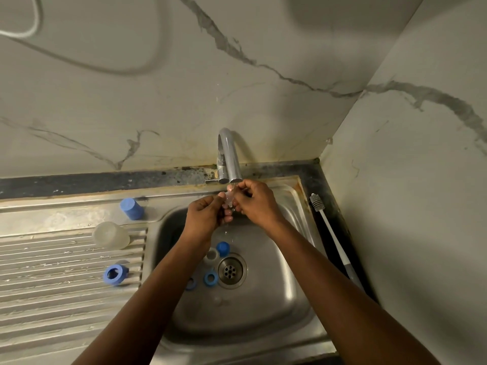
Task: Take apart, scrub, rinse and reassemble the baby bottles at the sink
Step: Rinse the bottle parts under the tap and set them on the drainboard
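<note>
- Both hands meet under the tap point(229, 154), over the sink point(290, 259). The left hand point(204, 214) and right hand point(254, 204) each have fingers curled in a pinch on one small clear part point(228, 200), held in a thin trickle of water.
- The clear part is largely hidden by the fingers. It is probably a teat, though this cannot be confirmed.
- Handling, as a judgement: such a part is likely light, soft and slippery when wet. A hold at its wider base should be safer than at the tip.
- Loose in the basin beside the drain point(232, 270) lie a blue cap point(223, 248), a second clear piece point(212, 255) and two blue rings point(210, 278).
- On the draining board point(52, 285) lie a clear bottle point(110, 235) on its side, a tall blue cover point(131, 208) and a blue collar point(114, 274), well apart from the hands.
- A bottle brush point(332, 233) lies on the bench to the right of the sink.
- Risk: a dropped part would land among the pieces near the drain. The left forearm crosses over some of them.
</note>
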`<state>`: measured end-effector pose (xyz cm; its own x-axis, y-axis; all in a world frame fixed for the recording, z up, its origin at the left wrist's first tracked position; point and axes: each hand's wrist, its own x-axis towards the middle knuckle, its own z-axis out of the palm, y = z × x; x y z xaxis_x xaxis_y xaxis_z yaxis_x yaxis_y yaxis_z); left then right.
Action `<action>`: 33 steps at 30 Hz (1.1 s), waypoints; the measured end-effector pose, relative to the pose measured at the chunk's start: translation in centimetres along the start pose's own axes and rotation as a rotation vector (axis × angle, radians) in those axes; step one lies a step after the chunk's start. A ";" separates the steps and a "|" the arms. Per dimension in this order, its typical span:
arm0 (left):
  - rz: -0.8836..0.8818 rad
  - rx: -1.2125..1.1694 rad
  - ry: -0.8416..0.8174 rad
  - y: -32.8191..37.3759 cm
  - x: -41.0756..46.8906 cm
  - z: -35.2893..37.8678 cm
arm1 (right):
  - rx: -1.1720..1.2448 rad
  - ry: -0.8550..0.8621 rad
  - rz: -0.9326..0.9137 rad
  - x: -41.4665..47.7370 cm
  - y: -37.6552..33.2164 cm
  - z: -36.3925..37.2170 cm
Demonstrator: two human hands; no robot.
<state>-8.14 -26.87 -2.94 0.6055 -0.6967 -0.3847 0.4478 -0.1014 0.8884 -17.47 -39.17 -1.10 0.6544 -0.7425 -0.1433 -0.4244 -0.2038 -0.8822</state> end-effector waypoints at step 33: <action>0.273 0.160 -0.101 2.0 -0.8 -0.4 | 0.922 -0.232 0.336 -0.7 -0.2 -0.8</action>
<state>-7.46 -26.27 -0.91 0.6170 -0.7797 -0.1070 0.1643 -0.0054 0.9864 -18.36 -39.14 -0.50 0.7370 -0.5084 -0.4453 -0.0234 0.6393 -0.7686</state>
